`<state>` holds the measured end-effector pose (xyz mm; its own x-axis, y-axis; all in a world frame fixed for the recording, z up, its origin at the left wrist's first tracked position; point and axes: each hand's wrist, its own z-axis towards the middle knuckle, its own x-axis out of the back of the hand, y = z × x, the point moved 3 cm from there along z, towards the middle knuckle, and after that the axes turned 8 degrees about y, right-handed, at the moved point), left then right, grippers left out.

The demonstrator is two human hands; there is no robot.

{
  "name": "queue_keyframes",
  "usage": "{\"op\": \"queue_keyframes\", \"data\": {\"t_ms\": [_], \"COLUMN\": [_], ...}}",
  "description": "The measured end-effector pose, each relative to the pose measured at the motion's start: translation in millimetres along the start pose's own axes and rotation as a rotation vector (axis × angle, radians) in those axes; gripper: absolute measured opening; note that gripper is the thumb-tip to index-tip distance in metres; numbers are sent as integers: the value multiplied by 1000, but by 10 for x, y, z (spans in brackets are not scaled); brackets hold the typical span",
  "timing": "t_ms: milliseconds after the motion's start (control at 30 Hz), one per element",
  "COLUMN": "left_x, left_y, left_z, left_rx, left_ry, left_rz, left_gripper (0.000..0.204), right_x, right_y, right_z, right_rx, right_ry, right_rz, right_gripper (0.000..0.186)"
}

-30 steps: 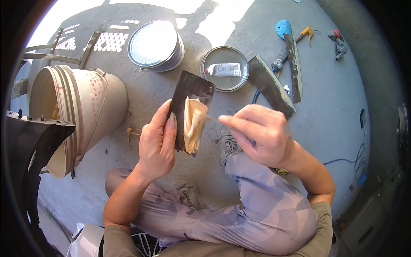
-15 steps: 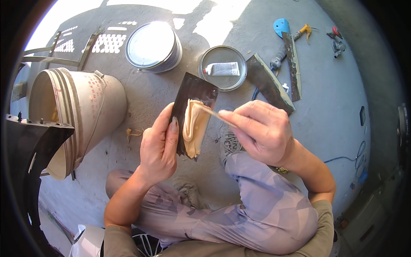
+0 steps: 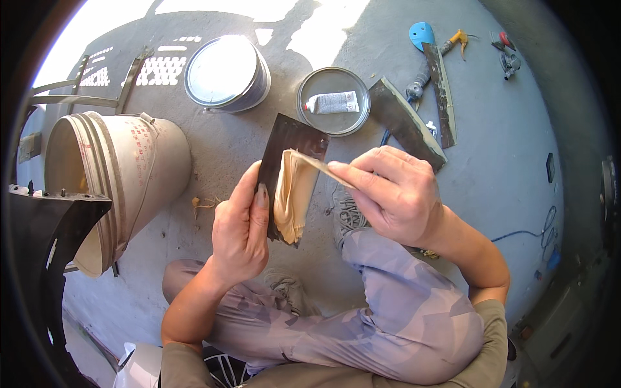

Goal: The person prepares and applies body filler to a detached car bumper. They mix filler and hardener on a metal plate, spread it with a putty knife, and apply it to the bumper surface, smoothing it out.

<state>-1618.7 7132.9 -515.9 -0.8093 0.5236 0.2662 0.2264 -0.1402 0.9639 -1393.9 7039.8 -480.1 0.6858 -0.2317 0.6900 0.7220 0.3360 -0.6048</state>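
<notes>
My left hand grips the left edge of a dark flat board, held tilted in front of me with the thumb on its face. A thick smear of beige putty lies on the board's lower part. My right hand is closed on a thin putty spreader, pinched between thumb and fingers. The spreader's far edge touches the top of the putty. Its other side is hidden behind the fingers.
A lidded can and a round lid holding a tube stand ahead. A big bucket lies tipped at left, near a black panel. Putty-edged boards, an air gun and a blue hose lie right.
The spreader has shifted slightly over the board, and its edge now sits at the top of the putty. The smear looks smoother and more folded. Both hands keep their grips.
</notes>
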Motion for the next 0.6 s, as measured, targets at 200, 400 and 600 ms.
{"op": "queue_keyframes", "data": {"t_ms": [200, 400, 600], "left_x": [11, 5, -12], "left_y": [24, -32, 2], "left_z": [9, -2, 2], "left_rx": [51, 296, 68], "left_ry": [20, 90, 45], "left_rz": [21, -182, -20], "left_gripper": [38, 39, 38], "right_x": [-20, -54, -64], "right_y": [5, -74, -51], "right_z": [55, 49, 33], "right_rx": [-22, 149, 53], "right_ry": [-3, -143, -88], "right_rz": [16, 150, 6], "right_gripper": [36, 35, 32]}}
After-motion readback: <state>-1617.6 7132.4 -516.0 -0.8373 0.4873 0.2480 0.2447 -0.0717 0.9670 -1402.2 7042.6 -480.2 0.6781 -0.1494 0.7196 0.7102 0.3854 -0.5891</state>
